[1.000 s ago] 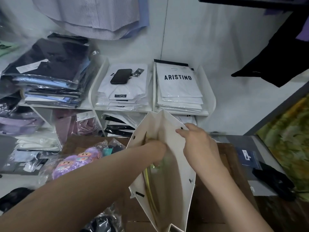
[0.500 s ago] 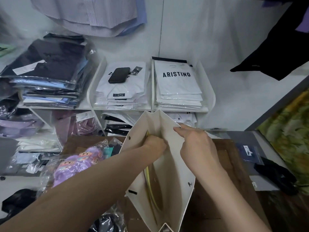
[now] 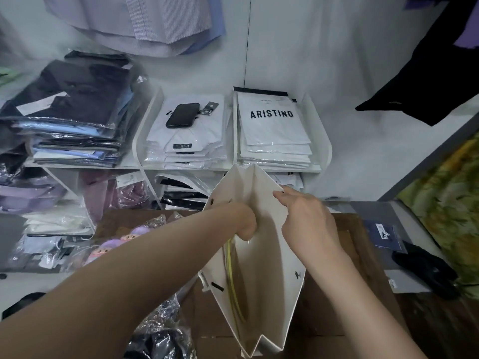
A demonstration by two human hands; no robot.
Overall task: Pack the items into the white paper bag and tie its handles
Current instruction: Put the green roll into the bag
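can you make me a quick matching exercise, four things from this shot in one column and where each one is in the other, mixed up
Things:
1. black phone
2. left hand
3. right hand
4. ARISTINO pack

Places:
A. top of the right shelf stack
B. reaching inside the white paper bag
C. lying on the middle stack of white packs
D. pinching the bag's right rim

Pairs: 1-C, 2-B, 3-D, 4-A
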